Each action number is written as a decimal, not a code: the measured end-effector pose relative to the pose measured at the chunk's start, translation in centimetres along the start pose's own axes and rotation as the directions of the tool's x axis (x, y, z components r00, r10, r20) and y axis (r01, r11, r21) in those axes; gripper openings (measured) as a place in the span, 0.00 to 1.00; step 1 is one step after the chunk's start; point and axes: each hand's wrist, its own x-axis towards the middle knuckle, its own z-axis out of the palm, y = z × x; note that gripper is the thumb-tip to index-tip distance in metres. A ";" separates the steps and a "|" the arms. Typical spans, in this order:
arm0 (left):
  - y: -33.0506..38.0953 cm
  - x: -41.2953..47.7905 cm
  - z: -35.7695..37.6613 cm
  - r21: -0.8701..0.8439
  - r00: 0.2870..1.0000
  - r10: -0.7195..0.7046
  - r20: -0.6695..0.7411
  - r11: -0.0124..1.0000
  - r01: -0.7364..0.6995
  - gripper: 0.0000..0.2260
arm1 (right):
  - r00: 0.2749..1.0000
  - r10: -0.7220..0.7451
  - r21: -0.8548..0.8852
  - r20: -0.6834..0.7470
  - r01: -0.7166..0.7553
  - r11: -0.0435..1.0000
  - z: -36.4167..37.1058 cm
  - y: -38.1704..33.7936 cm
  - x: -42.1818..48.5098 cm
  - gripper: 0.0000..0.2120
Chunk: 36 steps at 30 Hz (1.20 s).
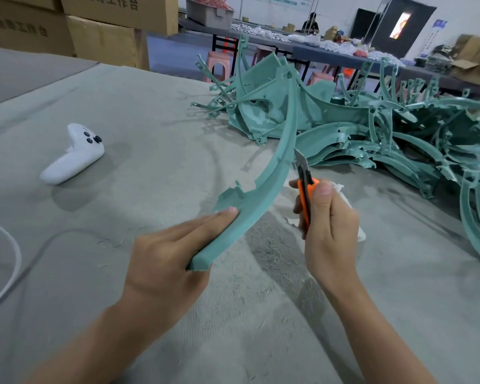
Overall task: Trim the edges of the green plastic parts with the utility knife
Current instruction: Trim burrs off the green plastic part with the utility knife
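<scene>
One curved green part (pixel 275 173) arcs above the table (pixel 150 106), my left hand (pixel 172 250) clamping its lower end, fingers flat. My right hand (pixel 330 225) wraps the utility knife (pixel 305 189), blade on its edge. Likely light and springy; I'd grip nearer the blade.

On the table (pixel 150 106) the controller (pixel 75 156) lies at the left; the cable (pixel 14 261) lies nearer, at the left edge; in the middle the left hand (pixel 164 256) holds the near end of the curved part (pixel 272 176), which runs away toward the pile of parts (pixel 372 128) behind at the right; the utility knife (pixel 305 189), in the right hand (pixel 330 228), stands just right of this part; boxes (pixel 100 37) stand behind the table at the left.
</scene>
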 end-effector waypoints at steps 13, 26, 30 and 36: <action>-0.6 -0.4 0.3 -0.006 0.998 0.014 -0.053 1.000 -0.014 0.19 | 0.994 0.002 0.037 0.109 -0.006 0.999 0.7 -0.3 -1.4 0.31; -0.9 -0.6 0.5 0.058 0.988 -0.071 -0.135 0.995 0.079 0.15 | 0.968 -0.075 0.082 0.238 0.057 0.995 1.0 -0.8 -2.5 0.31; -0.5 0.0 0.4 0.080 0.977 -0.144 -0.157 0.984 0.158 0.13 | 0.935 -0.192 0.017 0.298 0.196 0.981 1.1 -1.2 -2.9 0.24; -0.7 0.0 0.1 0.161 0.977 -0.144 -0.155 0.972 0.169 0.20 | 0.964 -0.166 0.031 0.208 0.163 0.986 0.9 -1.7 -2.7 0.25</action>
